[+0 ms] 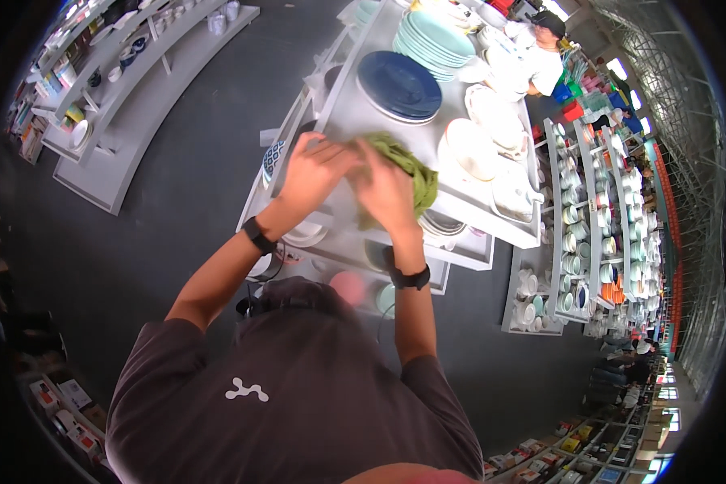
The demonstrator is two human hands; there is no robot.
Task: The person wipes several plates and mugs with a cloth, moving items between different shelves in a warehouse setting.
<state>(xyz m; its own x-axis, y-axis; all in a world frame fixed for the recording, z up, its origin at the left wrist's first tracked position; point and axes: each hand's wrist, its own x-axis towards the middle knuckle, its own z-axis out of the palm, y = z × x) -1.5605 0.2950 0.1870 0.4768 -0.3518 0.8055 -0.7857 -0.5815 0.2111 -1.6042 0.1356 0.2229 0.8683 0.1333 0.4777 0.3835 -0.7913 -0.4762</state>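
Observation:
My right hand [385,192] lies against a crumpled green cloth [415,173], which bunches out on its right side and hangs below it; the hand appears to grip it. Close on the left, my left hand [319,169] has bent fingers that meet the right hand's fingers. Motion smears those fingers, so I cannot tell if they hold part of the cloth. Both hands are over the near left edge of a white display shelf [348,113]. Just beyond them, a dark blue plate [399,83] tops a small stack.
Pale green plates [433,44] are stacked farther back. White dishes [466,149] crowd the shelf's right side. Lower tiers hold more crockery, including a pink round piece [347,288]. Another person [544,60] stands at the far right. Shelving [149,97] runs along the left.

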